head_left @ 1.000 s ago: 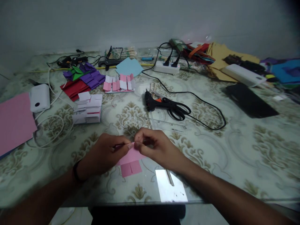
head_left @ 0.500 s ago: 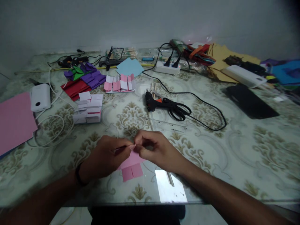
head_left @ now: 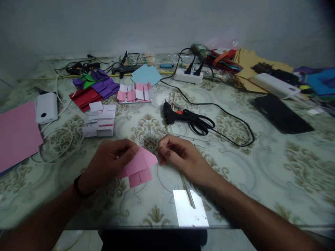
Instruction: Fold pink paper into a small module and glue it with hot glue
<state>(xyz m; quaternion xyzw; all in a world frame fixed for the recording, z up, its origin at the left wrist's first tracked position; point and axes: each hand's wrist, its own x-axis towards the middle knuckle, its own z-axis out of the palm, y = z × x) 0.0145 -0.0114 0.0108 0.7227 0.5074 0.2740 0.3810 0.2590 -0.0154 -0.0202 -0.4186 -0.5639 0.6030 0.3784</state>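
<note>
A piece of pink paper (head_left: 138, 161) with folded flaps and a slit is pinched at its upper left between the thumb and fingers of my left hand (head_left: 111, 160). Just beyond the paper's right corner is my right hand (head_left: 180, 155), its fingers curled and thumb against them, with nothing visible between them. A thin grey rod (head_left: 188, 195) runs out from beneath the right hand toward me. Farther back lie a black glue gun (head_left: 169, 114) and black-handled scissors (head_left: 201, 122). Folded white and pink paper pieces (head_left: 101, 120) stand beyond my left hand.
Pink sheets (head_left: 18, 136), a white power bank (head_left: 46, 108) and a looped white cable lie left. Purple folded paper (head_left: 106, 87), light blue sheets (head_left: 146, 74) and a power strip (head_left: 187, 75) line the back. A black phone-like slab (head_left: 284, 113) lies right.
My hands have moved apart. The right hand has let go of the pink paper and shifted right; my left hand has drawn the paper left and slightly away from me.
</note>
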